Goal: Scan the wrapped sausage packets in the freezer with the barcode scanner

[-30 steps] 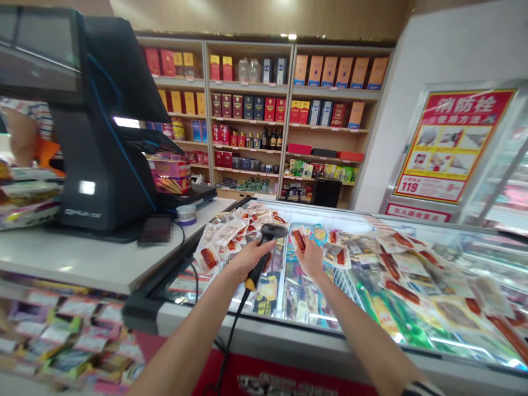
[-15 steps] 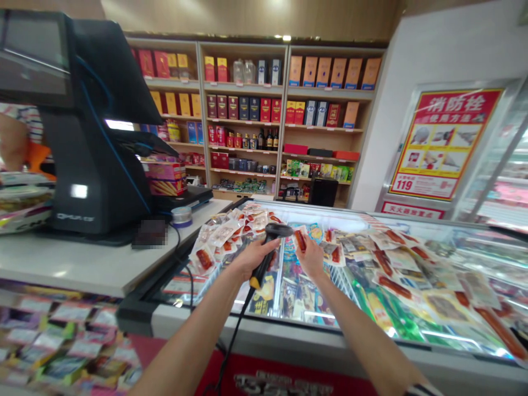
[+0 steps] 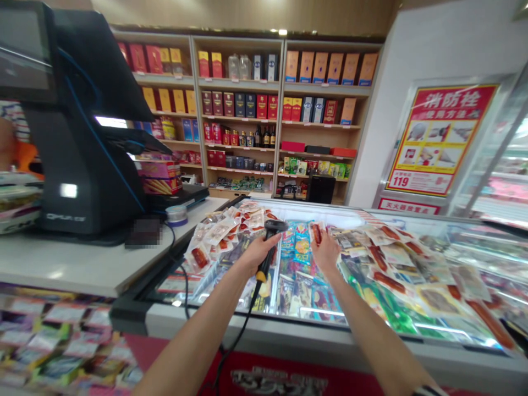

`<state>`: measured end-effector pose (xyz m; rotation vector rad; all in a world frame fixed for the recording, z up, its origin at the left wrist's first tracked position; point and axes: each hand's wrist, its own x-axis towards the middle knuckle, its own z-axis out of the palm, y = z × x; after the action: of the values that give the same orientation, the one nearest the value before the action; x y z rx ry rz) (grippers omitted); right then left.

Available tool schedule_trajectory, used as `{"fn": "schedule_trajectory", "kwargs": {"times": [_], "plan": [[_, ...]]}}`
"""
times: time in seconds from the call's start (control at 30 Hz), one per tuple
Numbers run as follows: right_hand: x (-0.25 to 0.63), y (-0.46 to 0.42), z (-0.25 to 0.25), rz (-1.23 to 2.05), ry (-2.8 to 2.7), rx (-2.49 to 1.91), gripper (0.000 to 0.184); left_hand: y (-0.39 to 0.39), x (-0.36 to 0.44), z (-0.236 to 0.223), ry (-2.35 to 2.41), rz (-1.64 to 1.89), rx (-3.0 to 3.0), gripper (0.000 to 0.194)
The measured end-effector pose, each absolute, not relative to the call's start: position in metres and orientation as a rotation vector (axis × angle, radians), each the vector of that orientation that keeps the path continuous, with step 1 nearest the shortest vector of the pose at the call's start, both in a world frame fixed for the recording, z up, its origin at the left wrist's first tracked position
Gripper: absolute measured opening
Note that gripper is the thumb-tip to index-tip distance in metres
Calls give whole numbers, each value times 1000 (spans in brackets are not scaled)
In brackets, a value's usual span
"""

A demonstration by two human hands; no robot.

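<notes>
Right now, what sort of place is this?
Likely a grocery shop: your left hand holds a barcode scanner, a till stands on the counter, and food packets sit on what looks like a freezer.

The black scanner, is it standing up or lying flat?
Upright, leaning a bit: the left hand holds the scanner with its head at the top and its cord hanging from the bottom.

Ahead of my camera spans the freezer (image 3: 297, 333), the left packets (image 3: 220, 232) and right packets (image 3: 398, 256) apparently atop its glass. I have the scanner (image 3: 268, 258) between them. The register (image 3: 99, 181) stands on the counter (image 3: 82, 267) at left; shelves (image 3: 237, 86) behind, a poster (image 3: 441, 140) at back right.
</notes>
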<state>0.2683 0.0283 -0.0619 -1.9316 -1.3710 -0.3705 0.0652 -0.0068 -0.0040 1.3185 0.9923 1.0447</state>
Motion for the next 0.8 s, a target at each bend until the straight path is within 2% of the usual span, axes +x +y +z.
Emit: {"fn": "schedule_trajectory", "kwargs": {"times": [0.17, 0.27, 0.33, 0.4, 0.47, 0.53, 0.63, 0.73, 0.8], "plan": [[312, 19, -58, -472, -1163, -1999, 36, -3, 77, -2, 977, 1096, 1248, 35], [311, 13, -53, -483, -1149, -1828, 39, -3, 94, 1, 920, 1095, 1198, 31], [294, 11, -49, -233, -1311, -1624, 37, -2, 109, 0, 889, 1098, 1154, 27], [267, 10, -47, 252, -1458, -1401, 39, -1, 123, -1, 877, 1117, 1118, 25], [240, 9, -47, 765, -1376, -1208, 47, 0, 134, -5, 875, 1141, 1110, 24], [219, 9, -46, 1062, -1179, -1018, 46, 0, 140, -9, 878, 1173, 1114, 22], [205, 10, -45, 1189, -939, -833, 35, -3, 134, -15, 876, 1154, 1247, 27], [207, 9, -43, 1286, -730, -852, 28, -4, 104, -19, 959, 884, 1540, 39], [215, 8, -42, 1350, -634, -898, 27, 0, 66, -21, 1200, 773, 1698, 45]]}}
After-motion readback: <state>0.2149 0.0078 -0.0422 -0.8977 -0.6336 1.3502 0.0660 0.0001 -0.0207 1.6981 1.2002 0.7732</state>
